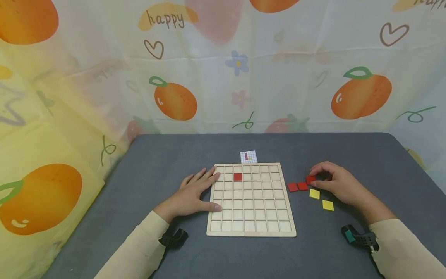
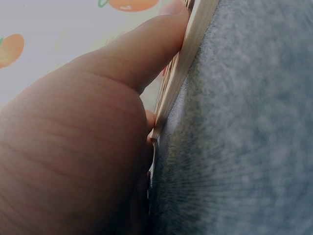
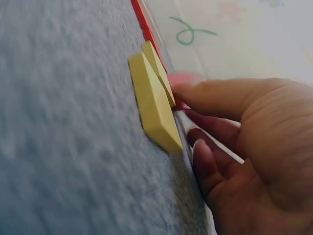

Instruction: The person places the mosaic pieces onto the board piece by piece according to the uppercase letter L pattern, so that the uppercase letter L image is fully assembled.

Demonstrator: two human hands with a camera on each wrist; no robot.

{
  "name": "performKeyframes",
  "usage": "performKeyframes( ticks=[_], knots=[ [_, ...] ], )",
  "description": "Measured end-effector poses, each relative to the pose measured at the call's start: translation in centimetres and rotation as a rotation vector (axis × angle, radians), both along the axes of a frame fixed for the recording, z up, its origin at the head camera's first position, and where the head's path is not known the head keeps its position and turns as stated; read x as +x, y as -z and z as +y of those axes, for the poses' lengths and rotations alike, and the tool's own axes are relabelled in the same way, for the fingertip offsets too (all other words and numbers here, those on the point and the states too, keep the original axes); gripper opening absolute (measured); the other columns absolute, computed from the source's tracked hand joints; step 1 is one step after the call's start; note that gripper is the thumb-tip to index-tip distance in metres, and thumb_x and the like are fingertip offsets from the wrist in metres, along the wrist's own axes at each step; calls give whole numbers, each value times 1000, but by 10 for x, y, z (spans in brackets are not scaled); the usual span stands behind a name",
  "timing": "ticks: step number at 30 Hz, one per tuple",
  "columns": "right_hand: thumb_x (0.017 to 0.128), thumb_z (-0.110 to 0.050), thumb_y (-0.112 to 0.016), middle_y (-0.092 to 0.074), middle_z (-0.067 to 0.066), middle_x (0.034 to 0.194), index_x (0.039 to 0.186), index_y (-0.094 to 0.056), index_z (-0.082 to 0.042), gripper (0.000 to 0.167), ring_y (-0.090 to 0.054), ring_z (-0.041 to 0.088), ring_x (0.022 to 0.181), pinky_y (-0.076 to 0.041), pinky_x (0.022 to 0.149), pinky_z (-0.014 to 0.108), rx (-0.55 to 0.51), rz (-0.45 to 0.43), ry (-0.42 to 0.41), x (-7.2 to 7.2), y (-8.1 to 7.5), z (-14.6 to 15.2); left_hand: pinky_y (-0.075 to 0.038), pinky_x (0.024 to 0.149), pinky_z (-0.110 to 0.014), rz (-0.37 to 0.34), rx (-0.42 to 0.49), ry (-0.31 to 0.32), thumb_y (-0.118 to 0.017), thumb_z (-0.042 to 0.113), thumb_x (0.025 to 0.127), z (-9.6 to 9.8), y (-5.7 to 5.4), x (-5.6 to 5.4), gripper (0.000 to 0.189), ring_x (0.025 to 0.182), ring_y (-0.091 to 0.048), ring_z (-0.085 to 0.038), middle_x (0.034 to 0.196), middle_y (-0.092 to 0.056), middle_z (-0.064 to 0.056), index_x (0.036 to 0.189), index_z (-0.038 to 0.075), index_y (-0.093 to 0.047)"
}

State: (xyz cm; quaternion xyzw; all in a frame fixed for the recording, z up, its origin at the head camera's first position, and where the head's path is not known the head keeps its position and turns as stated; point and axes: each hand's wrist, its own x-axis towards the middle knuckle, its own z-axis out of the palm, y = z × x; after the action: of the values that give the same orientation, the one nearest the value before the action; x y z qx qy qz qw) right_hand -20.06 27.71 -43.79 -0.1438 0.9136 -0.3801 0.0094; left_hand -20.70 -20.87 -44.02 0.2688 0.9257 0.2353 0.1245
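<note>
A wooden grid board (image 1: 244,236) lies on the grey table, with one red square tile (image 1: 237,176) in a cell of its second row. My left hand (image 1: 196,192) rests on the board's left edge, fingers spread and thumb on the frame; the left wrist view shows the thumb (image 2: 151,46) over the wooden side. To the right of the board, my right hand (image 1: 339,182) pinches a red tile (image 1: 310,179) between thumb and fingers. Two more red tiles (image 1: 297,186) lie beside it. Two yellow tiles (image 3: 154,103) lie nearer me, close to the right hand.
A small printed card (image 1: 249,157) with a coloured grid pattern lies against the board's far edge. Behind the table (image 1: 167,155) hangs a curtain (image 1: 216,77) printed with oranges. Dark bands are on both wrists.
</note>
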Motion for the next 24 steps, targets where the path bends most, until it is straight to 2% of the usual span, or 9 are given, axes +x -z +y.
performKeyframes(
  ticks=[5,8,13,17,24],
  knots=[
    [104,-12,-78,-71,8,114,118,-76,-8,15,-63,27,102,-55,83,43,-16,-46,39,3,-2,-5,-1,124,-66,14,15,9,-76,75,90,0,-1,1,111,166,-2,-30,181,-9,5,176,24,-26],
    [104,-14,-78,-69,9,115,124,-75,-3,23,-64,27,103,-56,83,41,-7,-50,32,3,-2,-5,-1,124,-66,22,15,10,-75,75,91,0,-1,1,111,166,-3,-29,181,-10,5,176,24,-27],
    [100,-21,-84,-63,11,119,127,-77,1,36,-59,30,106,-52,86,49,66,-42,-12,1,-3,-1,-1,124,-66,23,14,10,-75,76,90,0,0,1,111,166,-3,-29,181,-10,5,176,23,-27],
    [99,-19,-85,-61,11,117,121,-79,-2,29,-57,30,104,-51,84,49,88,-33,-35,1,-4,1,0,124,-66,19,10,7,-75,77,89,0,0,1,113,166,-2,-28,181,-9,6,176,24,-26],
    [100,-16,-83,-68,7,114,114,-76,-8,18,-62,29,104,-53,84,49,72,-44,-13,2,-7,-3,0,124,-63,9,-9,-5,-74,79,88,0,0,1,115,166,0,-26,181,-7,8,176,26,-23]
  ],
)
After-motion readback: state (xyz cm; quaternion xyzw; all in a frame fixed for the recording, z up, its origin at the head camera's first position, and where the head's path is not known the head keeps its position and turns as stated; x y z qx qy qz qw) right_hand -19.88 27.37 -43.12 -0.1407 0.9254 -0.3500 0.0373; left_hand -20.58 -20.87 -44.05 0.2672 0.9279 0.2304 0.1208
